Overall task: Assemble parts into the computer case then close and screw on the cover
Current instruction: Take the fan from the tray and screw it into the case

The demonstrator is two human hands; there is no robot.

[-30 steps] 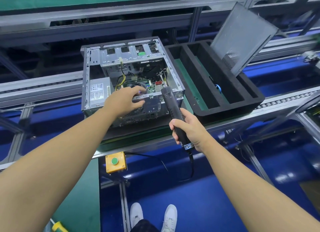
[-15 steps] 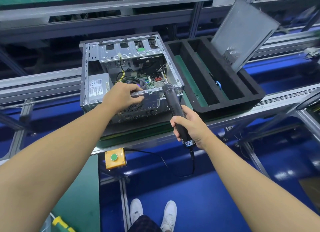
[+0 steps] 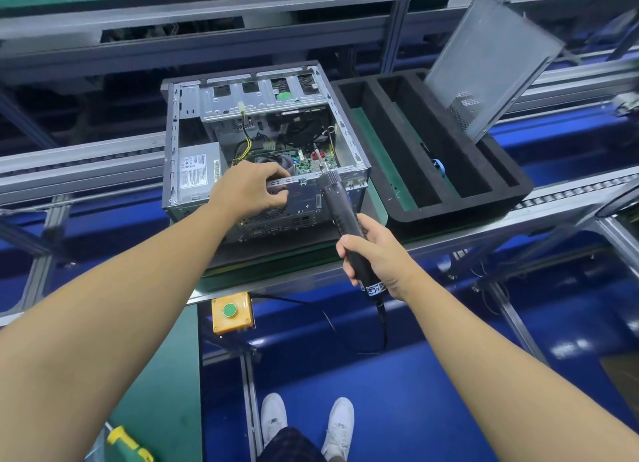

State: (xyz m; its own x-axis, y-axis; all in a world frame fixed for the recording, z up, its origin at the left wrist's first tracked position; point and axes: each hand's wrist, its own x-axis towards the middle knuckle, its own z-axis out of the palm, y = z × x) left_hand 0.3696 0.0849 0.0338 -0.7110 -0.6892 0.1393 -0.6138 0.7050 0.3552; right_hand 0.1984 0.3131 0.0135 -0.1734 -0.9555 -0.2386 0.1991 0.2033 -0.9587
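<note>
An open grey computer case lies on the green conveyor, with its motherboard, cables and power supply showing. My left hand grips the metal bracket strip along the case's near rim. My right hand holds a black electric screwdriver, whose tip touches that strip near the case's right corner. The grey perforated side cover leans upright in the black foam tray to the right.
A yellow box with a green button hangs under the table's front edge. The screwdriver's cable loops down below my right hand. A yellow-green tool lies at the bottom left. Aluminium conveyor rails run behind and to both sides.
My right hand has brought the screwdriver tip up onto the bracket strip. My left hand has stayed on the strip while the view shifted slightly.
</note>
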